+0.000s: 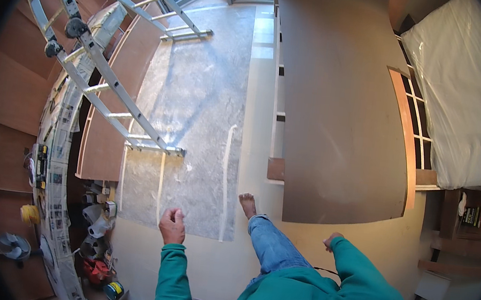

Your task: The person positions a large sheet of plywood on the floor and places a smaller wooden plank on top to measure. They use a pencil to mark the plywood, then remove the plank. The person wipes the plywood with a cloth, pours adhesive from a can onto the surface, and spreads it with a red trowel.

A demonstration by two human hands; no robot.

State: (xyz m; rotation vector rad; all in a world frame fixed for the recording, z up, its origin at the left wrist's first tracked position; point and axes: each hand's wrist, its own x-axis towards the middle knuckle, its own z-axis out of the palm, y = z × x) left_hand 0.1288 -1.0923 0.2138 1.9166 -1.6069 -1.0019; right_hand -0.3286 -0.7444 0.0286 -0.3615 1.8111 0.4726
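Note:
My left hand (172,226) hangs in the air over the near end of the grey floor sheet (194,203). Its fingers are curled in and nothing shows in them. Out to the right, my right hand (332,240) is loosely closed near the front edge of a large brown board (341,137), apart from it; I see nothing in its grip. Green sleeves cover both arms. One bare foot (247,205) is forward on the floor, below a blue jeans leg (274,244).
An aluminium folding ladder (112,87) stands on the sheet at left. Beside it are a reddish-brown panel (113,107) and a newspaper-covered bench (60,160) with tools. A plastic-wrapped slab (463,91) lies at right. Cans and a red bag (96,271) sit at lower left.

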